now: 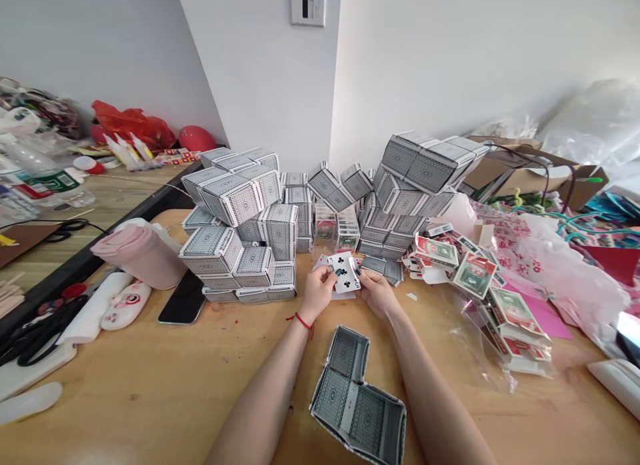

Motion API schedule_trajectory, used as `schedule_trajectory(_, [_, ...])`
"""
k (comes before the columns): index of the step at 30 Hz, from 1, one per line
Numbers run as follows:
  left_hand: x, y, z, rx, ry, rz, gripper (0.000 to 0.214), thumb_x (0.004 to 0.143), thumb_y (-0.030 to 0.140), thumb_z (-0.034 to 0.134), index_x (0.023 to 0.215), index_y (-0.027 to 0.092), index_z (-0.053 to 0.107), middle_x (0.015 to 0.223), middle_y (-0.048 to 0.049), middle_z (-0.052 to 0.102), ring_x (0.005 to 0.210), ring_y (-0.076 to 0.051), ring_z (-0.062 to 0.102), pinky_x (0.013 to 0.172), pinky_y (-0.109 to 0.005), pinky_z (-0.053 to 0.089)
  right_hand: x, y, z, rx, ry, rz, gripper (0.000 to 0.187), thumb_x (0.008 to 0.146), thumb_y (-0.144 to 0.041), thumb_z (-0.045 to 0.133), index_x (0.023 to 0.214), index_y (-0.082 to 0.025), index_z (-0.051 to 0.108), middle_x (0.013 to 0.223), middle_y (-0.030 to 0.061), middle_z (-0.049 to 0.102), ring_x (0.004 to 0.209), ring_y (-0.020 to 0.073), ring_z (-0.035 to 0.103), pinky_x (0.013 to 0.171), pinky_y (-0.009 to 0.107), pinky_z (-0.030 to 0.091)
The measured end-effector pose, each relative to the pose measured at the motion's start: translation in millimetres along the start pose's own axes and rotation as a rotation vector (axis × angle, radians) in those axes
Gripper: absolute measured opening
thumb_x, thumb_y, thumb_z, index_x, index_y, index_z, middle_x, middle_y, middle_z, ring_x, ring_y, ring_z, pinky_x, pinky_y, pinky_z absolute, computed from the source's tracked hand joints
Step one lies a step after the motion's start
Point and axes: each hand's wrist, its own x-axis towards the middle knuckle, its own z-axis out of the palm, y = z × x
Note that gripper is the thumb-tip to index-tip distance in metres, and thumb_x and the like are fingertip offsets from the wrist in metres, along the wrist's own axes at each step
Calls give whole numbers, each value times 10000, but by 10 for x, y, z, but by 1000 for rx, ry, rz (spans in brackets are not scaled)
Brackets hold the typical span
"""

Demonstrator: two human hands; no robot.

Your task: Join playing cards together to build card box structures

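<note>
Both hands meet over a playing card [345, 262], a three of clubs lying face up. My left hand [321, 286], with a red string at the wrist, pinches its left side, thumb on the face. My right hand [376, 290] pinches the right edge. Other cards show partly beneath it. Between my forearms lies an L-shaped piece made of cards [345, 395], patterned backs showing. Stacks of card-built boxes stand at the left [240, 245] and right [420, 172]. A V-shaped card piece [340, 185] is between the stacks.
Opened card cartons [515, 312] and plastic wrapping lie at the right, beside a printed plastic bag [525, 238]. On the left are a phone [183, 298], a pink roll [143, 252], a white mouse-shaped object [126, 305] and black scissors [43, 325]. A white wall rises behind.
</note>
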Motion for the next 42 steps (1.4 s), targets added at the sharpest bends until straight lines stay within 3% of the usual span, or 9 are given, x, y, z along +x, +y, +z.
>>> schedule_trajectory(3, [-5,-25,0,40,18,18,212,718,248,513,555,164,406,497,34,409,465,-81,382,452,-207,278,8,25,-22,-5,-31,46,249,626,-408,669,684,-173,609,617,1,566,564,133,511,553,274,429])
schedule_trajectory(8, [-17,-22,-7,58,13,48,195,711,207,502,556,162,392,505,47,367,471,-70,335,464,-203,254,65,135,-101,-154,36,5,306,614,-464,651,620,-181,534,547,-31,496,506,106,454,529,250,396])
schedule_trajectory(13, [-21,10,9,72,13,49,209,705,178,487,539,165,360,505,54,330,477,-69,306,475,-204,247,113,223,-152,-474,128,-131,316,698,-472,544,585,-200,432,500,-44,405,476,105,360,471,230,310])
schedule_trajectory(22, [-30,1,32,131,18,90,161,712,167,456,581,170,363,565,38,367,539,-89,343,513,-208,273,63,258,-45,-802,259,-329,184,769,-294,403,613,-213,346,557,-30,372,536,131,351,510,242,291])
schedule_trajectory(28, [-38,1,35,210,23,106,134,720,145,437,603,169,377,590,29,398,561,-97,363,541,-217,289,31,306,53,-883,357,-401,129,777,-249,367,653,-220,351,579,-14,419,537,145,390,523,257,309])
schedule_trajectory(35, [-49,40,41,256,40,128,134,742,129,413,624,174,367,604,30,393,580,-102,369,561,-222,297,39,305,67,-867,356,-433,58,776,-261,374,737,-220,361,651,-10,450,592,149,427,575,261,351])
schedule_trajectory(42, [-58,48,57,266,-38,167,141,727,111,411,628,179,337,600,38,368,563,-96,340,530,-215,278,89,286,23,-838,366,-360,191,792,-381,389,692,-224,347,567,-47,382,500,123,378,491,230,339])
